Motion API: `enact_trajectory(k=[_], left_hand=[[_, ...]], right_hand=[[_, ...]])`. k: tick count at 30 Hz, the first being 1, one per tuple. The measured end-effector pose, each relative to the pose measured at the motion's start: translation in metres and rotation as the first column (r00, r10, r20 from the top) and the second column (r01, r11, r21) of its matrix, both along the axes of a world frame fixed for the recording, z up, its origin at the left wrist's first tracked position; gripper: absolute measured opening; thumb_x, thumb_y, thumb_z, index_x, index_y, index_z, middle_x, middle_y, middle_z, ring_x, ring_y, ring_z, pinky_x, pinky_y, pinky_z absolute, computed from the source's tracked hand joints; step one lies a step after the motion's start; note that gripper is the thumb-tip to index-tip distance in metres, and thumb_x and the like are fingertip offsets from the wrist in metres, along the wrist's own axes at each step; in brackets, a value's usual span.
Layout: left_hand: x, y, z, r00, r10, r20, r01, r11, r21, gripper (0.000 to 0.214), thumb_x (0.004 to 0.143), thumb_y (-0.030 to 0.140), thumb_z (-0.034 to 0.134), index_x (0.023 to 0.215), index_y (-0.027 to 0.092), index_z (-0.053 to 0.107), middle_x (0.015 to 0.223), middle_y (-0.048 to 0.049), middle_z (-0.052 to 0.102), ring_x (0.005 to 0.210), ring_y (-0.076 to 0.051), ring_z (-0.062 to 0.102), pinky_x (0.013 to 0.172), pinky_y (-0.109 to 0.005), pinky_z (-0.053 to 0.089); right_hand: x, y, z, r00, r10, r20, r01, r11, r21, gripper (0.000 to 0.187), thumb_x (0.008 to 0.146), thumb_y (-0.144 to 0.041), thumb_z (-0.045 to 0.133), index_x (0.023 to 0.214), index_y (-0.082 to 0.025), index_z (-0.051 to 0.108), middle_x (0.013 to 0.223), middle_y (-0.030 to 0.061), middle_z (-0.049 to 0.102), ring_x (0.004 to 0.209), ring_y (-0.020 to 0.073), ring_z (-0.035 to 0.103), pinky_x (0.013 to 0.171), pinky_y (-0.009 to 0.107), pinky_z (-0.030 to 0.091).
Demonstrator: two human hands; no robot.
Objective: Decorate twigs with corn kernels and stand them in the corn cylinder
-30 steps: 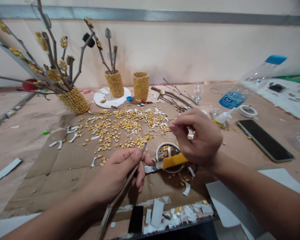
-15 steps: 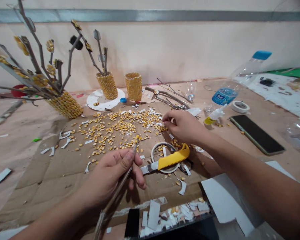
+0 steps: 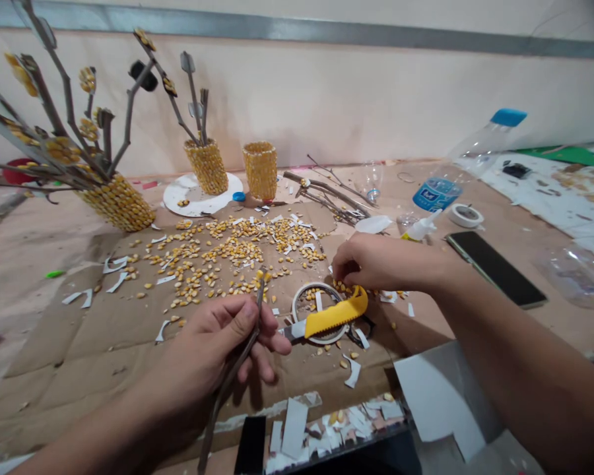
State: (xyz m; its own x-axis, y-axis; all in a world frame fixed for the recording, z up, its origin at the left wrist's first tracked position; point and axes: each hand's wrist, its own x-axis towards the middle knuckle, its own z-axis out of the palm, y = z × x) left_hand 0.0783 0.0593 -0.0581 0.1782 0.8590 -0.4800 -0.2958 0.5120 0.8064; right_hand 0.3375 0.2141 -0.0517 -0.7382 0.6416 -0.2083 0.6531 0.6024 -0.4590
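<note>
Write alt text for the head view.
Left hand holds a twig tipped with yellow kernels; the right hand is down by loose kernels near a yellow cutter. Behind stand three corn-covered pots, two holding branches.

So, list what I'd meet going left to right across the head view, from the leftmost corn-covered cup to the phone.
Leftmost corn-covered cup, left hand, yellow knife, right hand, phone.

Right hand (image 3: 373,260): grasp hidden by curled fingers (image 3: 345,256). Held stick (image 3: 220,396) cut off by bottom edge.
</note>
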Motion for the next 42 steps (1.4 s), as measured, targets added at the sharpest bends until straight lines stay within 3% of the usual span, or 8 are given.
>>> enact_trajectory(k=[9,13,17,21,26,32,36,42], left_hand=[[0.000,0.001,-0.001,0.999,0.001,0.035,0.000,0.999,-0.039,0.049,0.082,0.062,0.085,0.083,0.016,0.066,0.068,-0.0094,0.081,0.047,-0.014,0.072,0.038,-0.011,0.042],[0.001,0.001,0.000,0.999,-0.010,0.046,0.013,0.999,-0.053,0.047,0.085,0.061,0.082,0.085,0.017,0.066,0.070,-0.0092,0.081,0.047,-0.013,0.071,0.038,-0.012,0.043],[0.002,-0.002,0.001,0.997,-0.022,0.069,0.026,0.998,-0.063,0.047,0.086,0.061,0.080,0.087,0.017,0.065,0.071,-0.0086,0.081,0.049,-0.014,0.071,0.041,-0.014,0.045],[0.004,-0.005,0.000,0.997,-0.025,0.078,0.028,0.999,-0.037,0.045,0.090,0.060,0.077,0.087,0.017,0.065,0.071,-0.0078,0.081,0.051,-0.014,0.071,0.046,-0.016,0.049],[0.005,-0.006,-0.005,0.994,-0.034,0.100,0.034,0.999,-0.006,0.043,0.093,0.059,0.074,0.088,0.018,0.065,0.072,-0.0075,0.081,0.049,-0.013,0.069,0.046,-0.017,0.050],[0.007,-0.006,-0.004,0.995,-0.052,0.089,0.052,0.999,0.010,0.047,0.090,0.062,0.077,0.085,0.017,0.065,0.071,-0.0081,0.081,0.050,-0.013,0.070,0.046,-0.017,0.051],[0.006,-0.006,-0.003,0.995,-0.059,0.079,0.058,0.998,0.018,0.049,0.087,0.064,0.078,0.085,0.017,0.066,0.072,-0.0089,0.082,0.052,-0.013,0.071,0.048,-0.016,0.052],[0.004,-0.007,-0.005,0.996,-0.052,0.077,0.050,0.998,0.036,0.047,0.089,0.062,0.077,0.086,0.017,0.067,0.072,-0.0084,0.081,0.052,-0.013,0.072,0.048,-0.016,0.052]], right_hand=[[0.000,0.000,-0.014,0.989,-0.090,0.120,0.078,0.991,0.107,0.017,0.078,-0.006,0.072,0.079,-0.023,0.076,0.069,0.0015,0.073,0.058,0.0175,0.063,0.049,0.027,0.039],[-0.005,-0.010,0.004,0.988,0.028,-0.150,-0.021,0.999,0.047,0.012,0.087,-0.011,0.069,0.085,-0.022,0.071,0.080,0.0002,0.075,0.069,0.0151,0.066,0.060,0.027,0.048],[-0.028,-0.035,0.012,0.856,0.076,-0.511,-0.102,0.995,-0.023,0.008,0.090,-0.014,0.068,0.084,-0.019,0.070,0.078,-0.0003,0.073,0.071,0.0130,0.064,0.068,0.027,0.052],[-0.053,-0.061,0.001,0.689,-0.151,-0.708,-0.032,0.971,-0.238,0.007,0.089,-0.015,0.071,0.085,-0.019,0.067,0.079,-0.0005,0.068,0.071,0.0126,0.062,0.066,0.027,0.053],[-0.068,-0.073,-0.010,0.501,-0.441,-0.745,-0.080,0.833,-0.547,0.032,0.085,-0.019,0.083,0.090,-0.023,0.052,0.084,-0.0037,0.066,0.075,0.0117,0.062,0.068,0.026,0.052],[-0.074,-0.073,-0.018,0.382,-0.570,-0.728,-0.262,0.689,-0.676,0.045,0.085,-0.019,0.089,0.093,-0.025,0.046,0.083,-0.0058,0.072,0.073,0.0088,0.066,0.068,0.022,0.052],[-0.077,-0.073,-0.023,0.335,-0.594,-0.731,-0.312,0.662,-0.681,0.045,0.085,-0.018,0.089,0.091,-0.024,0.045,0.082,-0.0067,0.073,0.071,0.0072,0.067,0.066,0.020,0.053],[-0.081,-0.072,-0.024,0.301,-0.593,-0.747,-0.301,0.684,-0.664,0.047,0.084,-0.021,0.091,0.085,-0.023,0.045,0.081,-0.0054,0.073,0.069,0.0073,0.066,0.064,0.021,0.052]])
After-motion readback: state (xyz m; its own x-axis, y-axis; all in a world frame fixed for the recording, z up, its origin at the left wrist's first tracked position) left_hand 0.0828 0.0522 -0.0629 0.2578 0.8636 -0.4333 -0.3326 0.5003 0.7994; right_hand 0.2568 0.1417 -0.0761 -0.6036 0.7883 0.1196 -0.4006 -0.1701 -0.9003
